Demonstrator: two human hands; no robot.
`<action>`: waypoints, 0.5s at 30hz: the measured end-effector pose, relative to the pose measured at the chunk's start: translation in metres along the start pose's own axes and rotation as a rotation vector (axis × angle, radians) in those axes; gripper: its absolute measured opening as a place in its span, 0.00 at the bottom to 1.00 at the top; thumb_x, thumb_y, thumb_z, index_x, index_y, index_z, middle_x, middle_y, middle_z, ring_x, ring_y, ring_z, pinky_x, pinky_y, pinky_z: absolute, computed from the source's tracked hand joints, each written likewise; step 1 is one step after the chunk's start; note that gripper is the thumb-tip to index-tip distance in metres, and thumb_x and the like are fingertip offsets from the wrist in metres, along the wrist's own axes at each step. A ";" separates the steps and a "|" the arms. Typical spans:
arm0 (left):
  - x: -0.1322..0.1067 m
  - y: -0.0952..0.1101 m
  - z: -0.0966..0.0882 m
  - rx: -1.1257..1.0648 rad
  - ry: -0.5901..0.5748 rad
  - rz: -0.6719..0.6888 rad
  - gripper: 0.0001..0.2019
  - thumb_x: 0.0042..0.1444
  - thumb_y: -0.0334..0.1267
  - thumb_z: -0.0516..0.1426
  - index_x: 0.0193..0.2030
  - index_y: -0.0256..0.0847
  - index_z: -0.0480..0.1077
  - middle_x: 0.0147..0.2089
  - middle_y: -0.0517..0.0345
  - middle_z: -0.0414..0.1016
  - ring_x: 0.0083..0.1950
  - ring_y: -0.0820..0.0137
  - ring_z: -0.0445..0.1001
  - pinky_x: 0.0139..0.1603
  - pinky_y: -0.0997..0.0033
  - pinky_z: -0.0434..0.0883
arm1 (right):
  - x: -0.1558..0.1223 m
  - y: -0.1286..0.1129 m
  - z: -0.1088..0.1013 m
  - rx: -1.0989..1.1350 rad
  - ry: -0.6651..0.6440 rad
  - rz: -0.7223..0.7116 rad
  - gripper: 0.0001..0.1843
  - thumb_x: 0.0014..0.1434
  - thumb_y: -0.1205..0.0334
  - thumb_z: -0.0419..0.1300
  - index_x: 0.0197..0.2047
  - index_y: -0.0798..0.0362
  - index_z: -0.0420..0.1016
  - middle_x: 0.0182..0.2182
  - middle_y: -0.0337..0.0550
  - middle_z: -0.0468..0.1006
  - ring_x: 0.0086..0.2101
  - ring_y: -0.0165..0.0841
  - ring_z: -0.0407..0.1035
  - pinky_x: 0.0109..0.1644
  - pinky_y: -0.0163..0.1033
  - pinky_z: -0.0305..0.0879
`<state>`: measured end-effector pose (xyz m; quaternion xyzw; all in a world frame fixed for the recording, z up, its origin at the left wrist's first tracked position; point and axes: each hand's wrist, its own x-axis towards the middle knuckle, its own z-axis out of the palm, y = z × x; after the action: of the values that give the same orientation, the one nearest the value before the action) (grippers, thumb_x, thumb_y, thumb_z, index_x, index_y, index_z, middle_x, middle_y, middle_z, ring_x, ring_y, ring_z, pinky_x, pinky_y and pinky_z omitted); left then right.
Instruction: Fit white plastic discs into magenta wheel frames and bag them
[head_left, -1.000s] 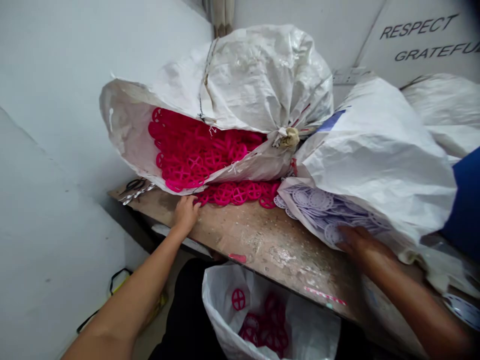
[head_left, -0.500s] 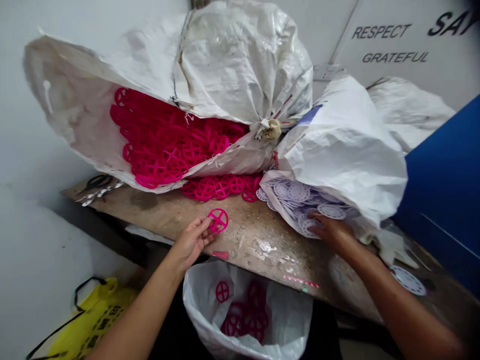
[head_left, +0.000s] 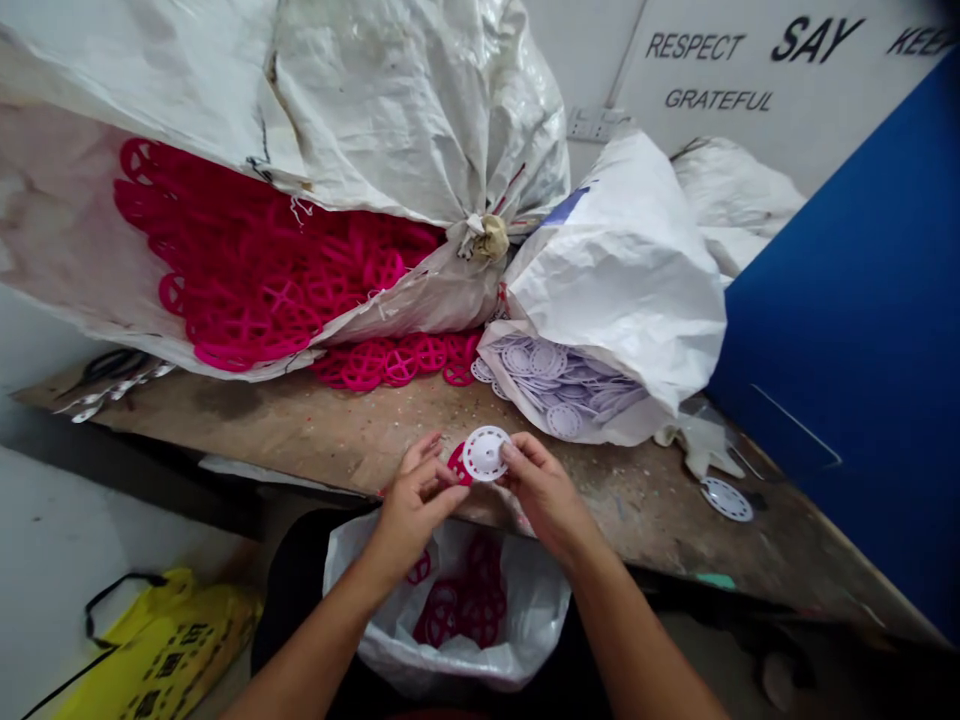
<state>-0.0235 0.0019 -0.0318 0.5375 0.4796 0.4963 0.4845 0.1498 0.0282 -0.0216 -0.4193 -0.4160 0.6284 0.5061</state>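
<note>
Pinched in my right hand is a white plastic disc with small slots around its rim. Behind and left of it shows part of a pink spoked plastic ring, gripped by the fingers of my left hand. The two parts overlap in view; whether they touch I cannot tell. Both hands are over the table's front edge, above an open white bag with several pink rings inside.
A large white sack spills pink rings at the left. A smaller sack holds white discs. Scissors lie on the table; a loose disc lies right. A blue panel stands beyond.
My right hand has come out of the small sack with a white disc. It has moved left to meet my left hand, which keeps the pink ring. The view has shifted right.
</note>
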 end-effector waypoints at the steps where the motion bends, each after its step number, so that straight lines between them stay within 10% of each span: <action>1: -0.003 0.002 0.003 0.113 -0.016 0.087 0.04 0.48 0.35 0.62 0.26 0.40 0.72 0.67 0.50 0.55 0.66 0.54 0.57 0.66 0.53 0.52 | -0.003 0.003 0.004 0.036 -0.029 0.039 0.16 0.51 0.50 0.64 0.31 0.51 0.64 0.29 0.36 0.71 0.30 0.29 0.66 0.34 0.34 0.62; 5: -0.013 0.004 0.010 0.153 -0.030 0.188 0.04 0.50 0.35 0.61 0.34 0.44 0.75 0.67 0.52 0.57 0.66 0.55 0.56 0.66 0.54 0.53 | -0.011 0.009 0.005 0.116 -0.018 0.073 0.18 0.49 0.52 0.66 0.30 0.51 0.61 0.27 0.34 0.70 0.27 0.28 0.64 0.33 0.33 0.62; 9: -0.015 -0.004 0.014 -0.284 -0.015 -0.146 0.23 0.52 0.40 0.60 0.55 0.44 0.65 0.57 0.46 0.70 0.54 0.57 0.71 0.51 0.56 0.70 | -0.014 0.013 -0.001 0.055 -0.004 0.024 0.15 0.52 0.53 0.63 0.32 0.50 0.60 0.27 0.33 0.69 0.27 0.28 0.64 0.33 0.33 0.60; 15: -0.015 -0.011 0.013 -0.392 -0.027 -0.289 0.22 0.52 0.45 0.60 0.52 0.38 0.68 0.48 0.48 0.77 0.45 0.64 0.76 0.42 0.68 0.73 | -0.026 0.023 0.002 -0.676 0.123 -0.420 0.06 0.58 0.57 0.58 0.38 0.48 0.71 0.36 0.42 0.75 0.38 0.36 0.68 0.44 0.42 0.61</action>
<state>-0.0117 -0.0129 -0.0439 0.3656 0.4396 0.4980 0.6520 0.1449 -0.0007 -0.0398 -0.5048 -0.6449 0.3127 0.4812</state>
